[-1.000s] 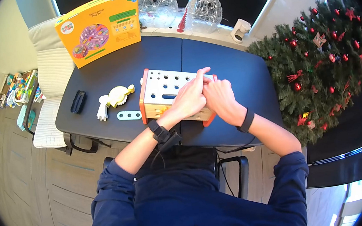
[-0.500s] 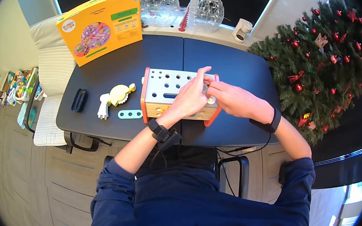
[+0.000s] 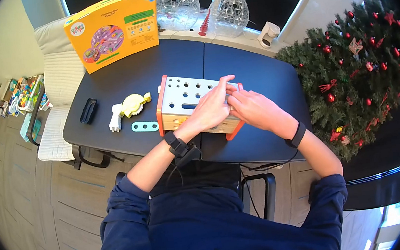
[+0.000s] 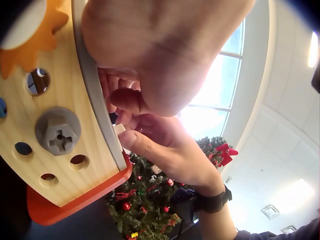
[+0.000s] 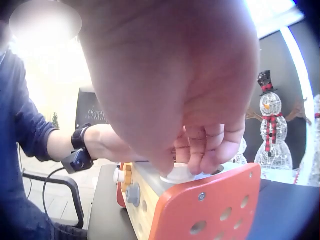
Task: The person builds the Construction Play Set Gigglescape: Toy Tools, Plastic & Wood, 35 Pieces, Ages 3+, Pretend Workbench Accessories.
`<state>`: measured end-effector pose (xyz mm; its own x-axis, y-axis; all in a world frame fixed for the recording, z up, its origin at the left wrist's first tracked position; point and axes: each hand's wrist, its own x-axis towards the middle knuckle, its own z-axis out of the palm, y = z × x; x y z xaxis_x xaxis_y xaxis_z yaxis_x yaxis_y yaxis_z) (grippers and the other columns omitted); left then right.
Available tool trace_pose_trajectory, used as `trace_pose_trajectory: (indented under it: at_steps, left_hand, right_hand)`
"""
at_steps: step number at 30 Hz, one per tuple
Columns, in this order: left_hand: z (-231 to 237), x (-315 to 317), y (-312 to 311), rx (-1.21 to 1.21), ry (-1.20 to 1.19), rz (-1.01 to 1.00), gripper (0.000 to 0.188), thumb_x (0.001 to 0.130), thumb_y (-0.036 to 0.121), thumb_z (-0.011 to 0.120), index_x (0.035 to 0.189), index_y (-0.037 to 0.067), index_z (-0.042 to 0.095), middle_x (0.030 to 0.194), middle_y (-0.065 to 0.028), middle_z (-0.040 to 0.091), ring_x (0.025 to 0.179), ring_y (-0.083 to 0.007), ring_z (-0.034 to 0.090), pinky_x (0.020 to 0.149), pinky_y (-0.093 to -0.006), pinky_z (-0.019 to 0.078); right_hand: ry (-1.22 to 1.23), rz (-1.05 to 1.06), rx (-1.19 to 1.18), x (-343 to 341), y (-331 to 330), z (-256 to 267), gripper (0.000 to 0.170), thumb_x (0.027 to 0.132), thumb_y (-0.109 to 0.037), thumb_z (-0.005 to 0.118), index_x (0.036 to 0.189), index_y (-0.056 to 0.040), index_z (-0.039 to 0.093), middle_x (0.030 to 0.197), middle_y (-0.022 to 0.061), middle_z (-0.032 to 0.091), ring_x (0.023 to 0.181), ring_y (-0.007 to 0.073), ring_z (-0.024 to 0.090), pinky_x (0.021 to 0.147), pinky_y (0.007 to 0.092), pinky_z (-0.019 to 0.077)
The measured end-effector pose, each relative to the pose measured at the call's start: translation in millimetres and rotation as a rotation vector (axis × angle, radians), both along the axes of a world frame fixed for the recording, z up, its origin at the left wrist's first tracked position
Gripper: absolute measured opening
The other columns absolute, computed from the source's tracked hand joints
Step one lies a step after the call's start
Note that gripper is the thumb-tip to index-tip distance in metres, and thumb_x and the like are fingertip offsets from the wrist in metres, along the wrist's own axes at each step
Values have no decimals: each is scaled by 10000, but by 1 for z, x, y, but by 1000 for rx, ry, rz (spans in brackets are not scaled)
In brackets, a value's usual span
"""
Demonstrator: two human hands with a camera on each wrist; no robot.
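Note:
A wooden toy workbench (image 3: 172, 96) with a grey, holed top and orange end panels (image 5: 177, 212) stands on the table in front of me. My right hand (image 3: 261, 112) is at its right end, thumb and fingertips pinching a white round piece (image 5: 177, 173) at the grey top. My left hand (image 3: 209, 108) lies over the top close beside it, index finger stretched out; its other fingers are partly hidden, and I cannot tell whether they hold anything. On the wooden front are a grey bolt head (image 4: 71, 125) and an orange gear (image 4: 45, 37).
Left of the workbench lie a teal strip with holes (image 3: 140, 127), a yellow toothed piece (image 3: 132, 104), a white piece (image 3: 116, 118) and a black tray (image 3: 88, 111). A yellow box (image 3: 146, 42) stands at the back. A decorated tree (image 3: 353, 87) borders the table's right side.
My right wrist has swung outward to the right, its fingertips staying at the workbench's right end. The left hand has hardly moved.

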<state>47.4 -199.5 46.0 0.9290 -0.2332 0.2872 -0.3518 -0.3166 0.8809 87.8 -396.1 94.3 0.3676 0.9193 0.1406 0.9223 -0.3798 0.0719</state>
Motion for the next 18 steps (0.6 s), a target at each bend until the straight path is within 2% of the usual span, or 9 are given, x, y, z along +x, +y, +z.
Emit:
trace_pose_trajectory:
  at_steps: [4,7,10,13,18]
  left_hand:
    - [-1,0,-1,40,-16,23,809,811,-110,496,1582,64,328,1421,-191,620,1385,-381,579,1155,-487,449]
    - [-4,1,-3,82,-27,51,800,811,-108,504,1576,60,336,1403,-187,631,1364,-378,594,1137,-480,464]
    - [-7,4,-5,113,-28,70,791,812,-105,512,1568,58,344,1388,-183,642,1341,-378,609,1119,-478,478]
    - [-8,5,-6,115,-30,87,783,812,-99,522,1561,58,354,1374,-180,653,1326,-379,618,1109,-477,485]
    - [-4,3,-11,161,-26,134,763,811,-89,525,1547,52,379,1357,-182,663,1319,-379,617,1110,-467,483]
  right_hand:
    - [-223,30,6,2,2,-1,235,991,-255,676,960,-24,645,975,121,682,948,274,700,791,415,561]
    - [-214,-42,-122,1,2,0,247,988,-273,663,914,-37,663,923,100,681,944,249,703,762,404,561]
    - [-282,-25,-102,1,1,-8,226,977,-253,663,890,-45,677,862,86,684,887,246,713,722,400,561]
    - [-246,-44,-97,3,0,-12,201,965,-227,663,876,-46,663,811,83,684,793,254,721,684,399,563]
    - [-274,-127,-178,-9,4,-9,174,977,-209,664,905,-52,659,786,75,704,725,228,748,583,365,565]
